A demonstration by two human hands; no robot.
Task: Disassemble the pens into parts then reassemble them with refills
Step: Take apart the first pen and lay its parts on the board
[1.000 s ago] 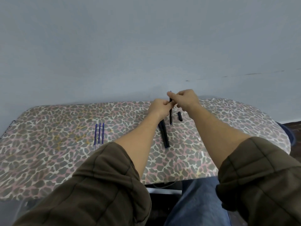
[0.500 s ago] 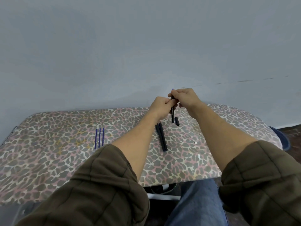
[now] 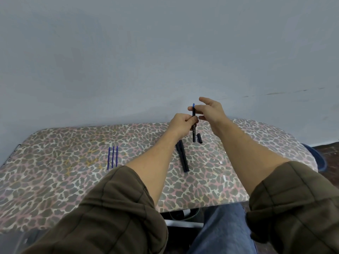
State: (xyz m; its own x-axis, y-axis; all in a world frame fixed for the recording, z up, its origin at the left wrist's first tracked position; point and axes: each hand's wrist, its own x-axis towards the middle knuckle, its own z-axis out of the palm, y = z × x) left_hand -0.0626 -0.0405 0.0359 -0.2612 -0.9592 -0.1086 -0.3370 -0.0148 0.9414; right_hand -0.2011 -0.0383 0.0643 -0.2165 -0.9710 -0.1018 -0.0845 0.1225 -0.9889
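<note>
Head view: the left hand (image 3: 180, 123) curls round a slim black pen barrel (image 3: 193, 134), upright with its blue tip on top, above the leopard-print cloth table (image 3: 55, 162). The right hand (image 3: 211, 111) is loosely spread, one fingertip beside that tip. On the cloth lie a short black cap (image 3: 199, 138), two black pens (image 3: 184, 158) and three thin blue refills (image 3: 112, 157).

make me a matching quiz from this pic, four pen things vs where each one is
1. pen with blue tip
2. three blue refills
3. black cap
4. two black pens

a. partly hidden behind the left forearm
b. upright in the left hand
c. on the leopard-print table, left of both arms
d. lying just right of the held pen

Pairs: 1-b, 2-c, 3-d, 4-a
</note>
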